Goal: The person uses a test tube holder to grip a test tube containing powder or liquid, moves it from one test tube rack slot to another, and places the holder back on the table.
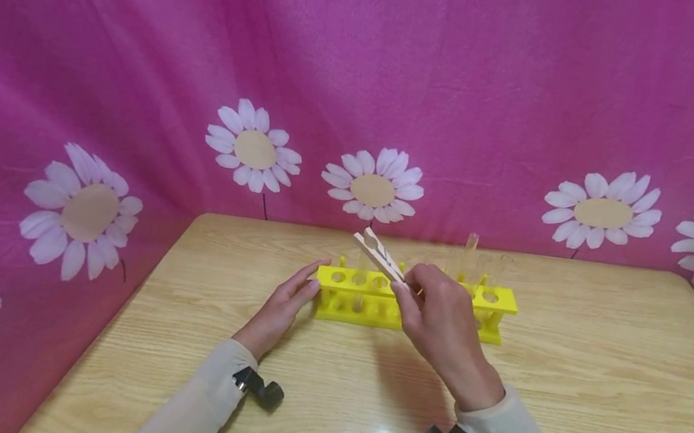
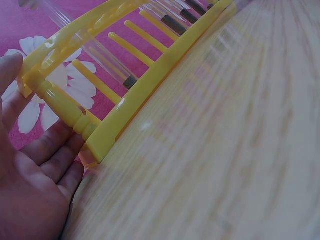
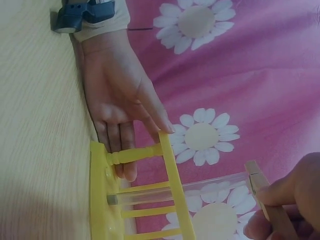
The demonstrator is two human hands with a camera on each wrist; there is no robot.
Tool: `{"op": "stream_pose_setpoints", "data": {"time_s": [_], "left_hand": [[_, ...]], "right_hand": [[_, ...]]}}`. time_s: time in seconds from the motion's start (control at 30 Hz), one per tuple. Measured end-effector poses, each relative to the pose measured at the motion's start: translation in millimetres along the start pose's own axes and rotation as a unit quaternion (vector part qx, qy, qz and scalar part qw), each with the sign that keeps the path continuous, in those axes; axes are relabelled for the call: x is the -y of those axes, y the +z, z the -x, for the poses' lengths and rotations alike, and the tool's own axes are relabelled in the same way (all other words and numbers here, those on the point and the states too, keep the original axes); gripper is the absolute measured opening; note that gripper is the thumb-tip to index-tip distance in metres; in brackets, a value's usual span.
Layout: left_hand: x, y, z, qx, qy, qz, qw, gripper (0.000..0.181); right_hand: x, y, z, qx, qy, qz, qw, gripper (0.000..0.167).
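A yellow test tube rack (image 1: 492,337) stands upright on the table. My left hand (image 1: 278,309) holds its left end, thumb and forefinger at the top plate (image 2: 55,41) and the other fingers by the end post (image 2: 62,106). My right hand (image 1: 446,321) pinches a wooden clamp (image 1: 379,257) above the rack. The right wrist view shows the clamp (image 3: 257,182) at the mouth of a clear tube (image 3: 215,185), which stands in the rack near its left end, dark matter at its bottom. Whether the clamp grips the tube, I cannot tell.
Several other clear tubes (image 1: 470,248) stand in the right part of the rack, some with dark matter (image 2: 173,24) at the bottom. The wooden table (image 1: 591,387) extends around the rack. A pink cloth with white flowers (image 1: 463,101) hangs behind and at the left.
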State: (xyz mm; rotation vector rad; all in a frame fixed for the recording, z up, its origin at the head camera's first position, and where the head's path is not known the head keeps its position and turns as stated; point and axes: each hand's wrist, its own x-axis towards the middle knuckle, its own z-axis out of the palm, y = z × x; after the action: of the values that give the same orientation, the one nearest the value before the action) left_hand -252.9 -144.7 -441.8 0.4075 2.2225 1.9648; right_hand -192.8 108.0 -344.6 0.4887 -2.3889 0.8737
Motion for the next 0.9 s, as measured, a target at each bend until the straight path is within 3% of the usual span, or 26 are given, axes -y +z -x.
{"op": "stream_pose_setpoints", "data": {"time_s": [0.9], "left_hand": [[1.6,-0.5,-0.9,0.002,0.006,-0.001,1.0,0.052]], "right_hand": [[-2.7,4.9,0.9,0.055,0.041,0.012,0.9976,0.014]]}}
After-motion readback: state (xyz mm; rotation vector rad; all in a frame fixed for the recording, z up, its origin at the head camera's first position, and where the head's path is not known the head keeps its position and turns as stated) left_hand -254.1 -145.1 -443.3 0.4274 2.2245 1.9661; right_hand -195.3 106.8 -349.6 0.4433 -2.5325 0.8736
